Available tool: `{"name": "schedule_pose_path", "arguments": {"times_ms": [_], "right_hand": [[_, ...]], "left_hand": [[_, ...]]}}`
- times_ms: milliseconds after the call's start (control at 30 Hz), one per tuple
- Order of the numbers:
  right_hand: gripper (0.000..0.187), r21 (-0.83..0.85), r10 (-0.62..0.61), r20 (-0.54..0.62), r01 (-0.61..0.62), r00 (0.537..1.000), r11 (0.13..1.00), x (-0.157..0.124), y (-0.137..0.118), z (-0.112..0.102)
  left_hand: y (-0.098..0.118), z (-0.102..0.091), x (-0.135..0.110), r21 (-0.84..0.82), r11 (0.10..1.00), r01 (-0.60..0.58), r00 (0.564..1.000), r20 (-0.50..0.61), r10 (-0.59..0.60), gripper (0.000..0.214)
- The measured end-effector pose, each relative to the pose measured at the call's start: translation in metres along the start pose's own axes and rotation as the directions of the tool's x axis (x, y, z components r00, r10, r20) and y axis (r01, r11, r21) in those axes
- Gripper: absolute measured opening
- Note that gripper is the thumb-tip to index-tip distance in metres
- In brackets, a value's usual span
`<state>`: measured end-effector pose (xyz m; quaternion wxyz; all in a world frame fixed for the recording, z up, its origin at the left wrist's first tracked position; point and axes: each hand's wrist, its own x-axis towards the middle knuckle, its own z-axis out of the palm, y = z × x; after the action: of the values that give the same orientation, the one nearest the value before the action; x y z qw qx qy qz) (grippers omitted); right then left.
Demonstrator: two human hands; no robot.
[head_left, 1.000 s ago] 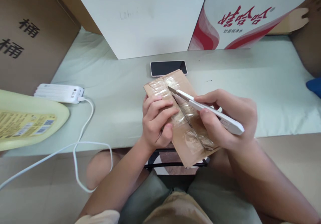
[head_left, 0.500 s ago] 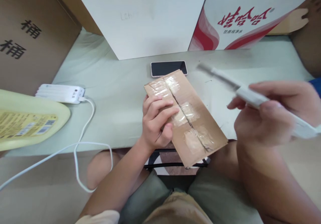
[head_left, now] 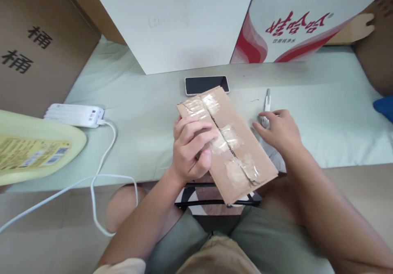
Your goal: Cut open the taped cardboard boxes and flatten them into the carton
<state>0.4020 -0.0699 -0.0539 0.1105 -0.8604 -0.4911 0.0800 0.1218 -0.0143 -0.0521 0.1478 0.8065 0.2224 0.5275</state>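
A flat cardboard box (head_left: 245, 143) is held tilted over my lap by my left hand (head_left: 192, 149). Its fingers lie across the top face and the thumb is at the near edge. Clear tape patches cross the dark slit along its middle. To the right, my right hand (head_left: 281, 131) is at the lower end of a white utility knife (head_left: 267, 102) lying on the cloth. Thumb and index finger are apart beside its handle, which they partly cover. Just beyond the box rests a phone (head_left: 206, 85), screen up.
A white carton (head_left: 184, 28) and a red-and-white carton (head_left: 294, 28) stand at the back. On the left are a brown carton (head_left: 46, 61), a power bank (head_left: 73, 115) with a white cable (head_left: 101, 163), and a yellow bottle (head_left: 39, 147). A blue object (head_left: 383, 108) shows at right.
My right hand has brought the utility knife left and down onto the cloth, and its fingers have loosened. My left hand and the cardboard box have hardly moved.
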Motion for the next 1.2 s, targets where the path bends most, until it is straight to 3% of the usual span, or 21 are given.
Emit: {"name": "schedule_pose_path", "arguments": {"times_ms": [67, 100, 167, 233, 300, 467, 667, 800, 867, 933, 1000, 1100, 1200], "right_hand": [[0.041, 0.221, -0.103, -0.031, 0.108, 0.994, 0.969, -0.012, -0.009, -0.010], [0.040, 0.378, -0.179, -0.020, 0.173, 0.984, 0.909, -0.018, -0.015, -0.016], [0.044, 0.673, -0.356, 0.056, 0.229, 0.933, 0.704, -0.032, -0.028, -0.026], [0.055, 0.839, -0.490, 0.144, 0.157, 0.860, 0.522, -0.044, -0.038, -0.031], [0.066, 0.893, -0.547, 0.208, 0.071, 0.811, 0.444, -0.049, -0.043, -0.032], [0.067, 0.903, -0.537, 0.290, -0.040, 0.792, 0.428, -0.047, -0.037, -0.029], [0.066, 0.905, -0.524, 0.281, -0.040, 0.804, 0.424, -0.046, -0.038, -0.028], [0.066, 0.920, -0.455, 0.308, -0.139, 0.836, 0.367, -0.037, -0.033, -0.005], [0.065, 0.879, -0.366, 0.400, -0.239, 0.840, 0.412, -0.032, -0.029, 0.008], [0.064, 0.813, -0.306, 0.497, -0.313, 0.812, 0.490, -0.029, -0.030, 0.017], [0.065, 0.774, -0.326, 0.569, -0.359, 0.755, 0.521, -0.031, -0.035, 0.020], [0.073, 0.778, -0.400, 0.605, -0.404, 0.689, 0.480, -0.038, -0.047, 0.018], [0.083, 0.826, -0.465, 0.561, -0.427, 0.685, 0.367, -0.044, -0.057, 0.014]], "left_hand": [[0.000, 0.000, 0.000, -0.003, 1.000, 0.000, 1.000, 0.001, 0.000, 0.028], [0.000, 0.000, 0.000, -0.005, 1.000, 0.000, 1.000, 0.002, 0.000, 0.027], [-0.001, 0.000, 0.000, -0.009, 1.000, 0.003, 1.000, 0.001, -0.003, 0.027], [-0.001, -0.001, -0.001, -0.014, 1.000, 0.005, 1.000, 0.001, -0.005, 0.028], [-0.001, -0.002, -0.001, -0.012, 1.000, 0.006, 1.000, 0.009, -0.006, 0.028], [-0.002, -0.003, -0.001, -0.007, 1.000, -0.009, 1.000, 0.014, 0.009, 0.029], [-0.001, -0.003, -0.001, -0.011, 1.000, 0.027, 1.000, 0.001, -0.027, 0.025], [-0.005, -0.009, -0.003, -0.045, 0.999, 0.025, 0.999, -0.024, -0.026, 0.027], [-0.011, -0.015, -0.005, -0.089, 0.996, 0.028, 0.999, -0.029, -0.031, 0.028], [-0.020, -0.024, -0.007, -0.138, 0.990, 0.037, 0.999, -0.030, -0.042, 0.030], [-0.030, -0.032, -0.007, -0.175, 0.981, 0.085, 0.995, -0.038, -0.093, 0.030], [-0.044, -0.044, -0.005, -0.253, 0.950, 0.184, 0.974, -0.085, -0.211, 0.031], [-0.058, -0.051, -0.004, -0.346, 0.874, 0.342, 0.905, -0.129, -0.405, 0.038]]}}
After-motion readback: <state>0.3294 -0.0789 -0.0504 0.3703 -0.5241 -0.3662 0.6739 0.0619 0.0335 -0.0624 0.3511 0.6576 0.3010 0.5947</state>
